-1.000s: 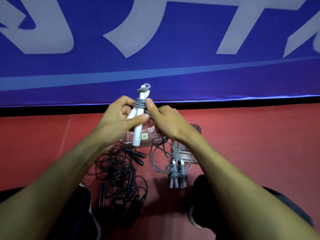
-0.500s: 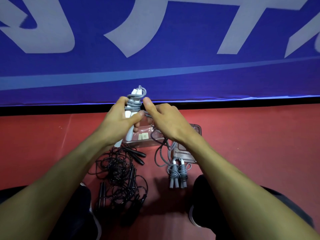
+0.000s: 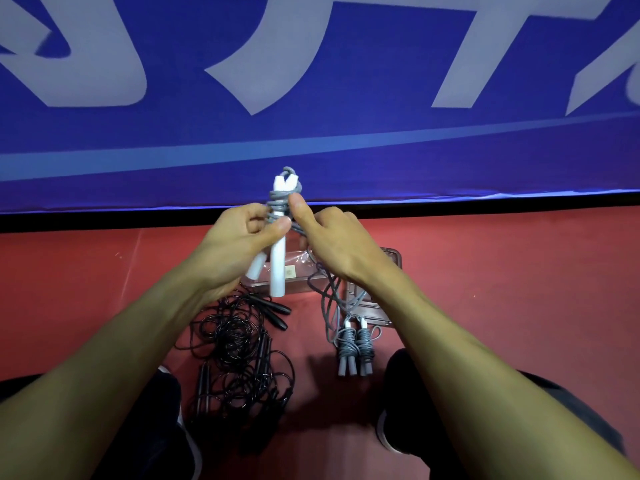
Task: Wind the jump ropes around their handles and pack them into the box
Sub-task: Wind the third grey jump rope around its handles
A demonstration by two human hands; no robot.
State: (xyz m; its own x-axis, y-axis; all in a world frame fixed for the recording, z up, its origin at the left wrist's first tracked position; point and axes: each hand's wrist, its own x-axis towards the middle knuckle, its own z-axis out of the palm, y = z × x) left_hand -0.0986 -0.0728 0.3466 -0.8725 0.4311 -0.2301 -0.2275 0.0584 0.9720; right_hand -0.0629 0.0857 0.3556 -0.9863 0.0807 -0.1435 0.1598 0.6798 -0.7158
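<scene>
Red floor (image 3: 519,306) below blue banner (image 3: 346,140); left hand (image 3: 239,244) gripping white handles (image 3: 277,268), right hand (image 3: 332,240) pinching grey rope (image 3: 278,202); tangled black ropes (image 3: 239,355), clear box (image 3: 298,275) underneath.

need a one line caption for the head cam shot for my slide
Left hand grips two white handles while right hand winds grey rope around them above the floor.

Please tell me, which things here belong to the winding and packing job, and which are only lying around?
Job:
- white handles, left hand
- grey rope, right hand
- wound grey ropes
- black ropes
- clear box

Around:
- blue banner
- red floor
- shoes
</scene>
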